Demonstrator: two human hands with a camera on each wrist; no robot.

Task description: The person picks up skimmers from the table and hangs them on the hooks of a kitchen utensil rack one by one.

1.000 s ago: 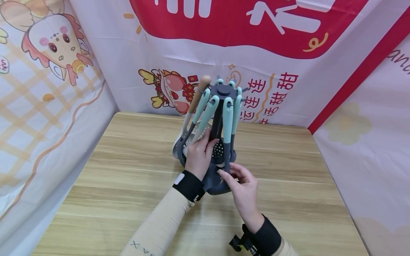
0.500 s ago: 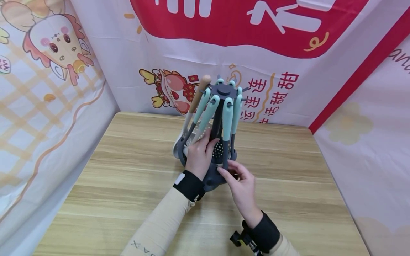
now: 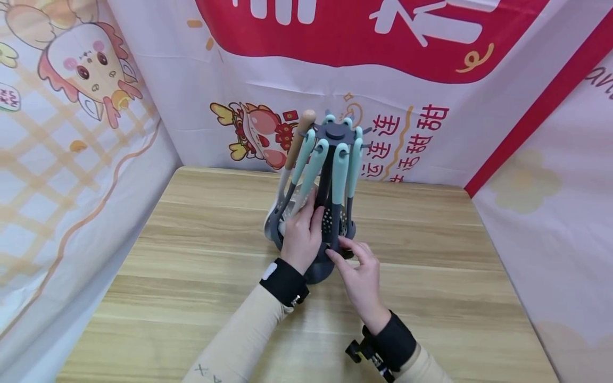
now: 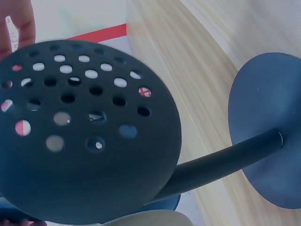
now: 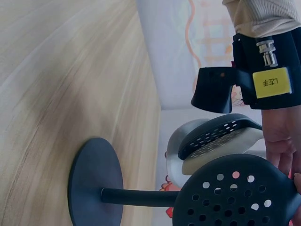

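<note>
A utensil stand with a dark top disc (image 3: 335, 134) and round base (image 5: 96, 183) holds hanging kitchen tools, several with teal handles. My left hand (image 3: 301, 239) reaches in among them and appears to grip the stand's black pole (image 3: 326, 178); its fingers are partly hidden. Thumb and index of my right hand (image 3: 361, 276) pinch the lower shaft of the front teal-handled tool (image 3: 339, 173). A dark skimmer (image 5: 239, 200) with round holes meets those fingers in the right wrist view. Another view, the left wrist, has a holed skimmer (image 4: 117, 165) close up, before the pole.
A wooden-handled tool (image 3: 299, 141) with a pale head hangs at the stand's left. Other holed heads, such as a beige one (image 5: 214, 153), hang beside it. Under everything lies the wooden table (image 3: 206, 255), with a printed cloth backdrop (image 3: 191, 143) behind.
The front tool's dark head has swung from the near side round to the right and back. My right hand has shifted slightly up with it. The left hand keeps its place on the stand.
</note>
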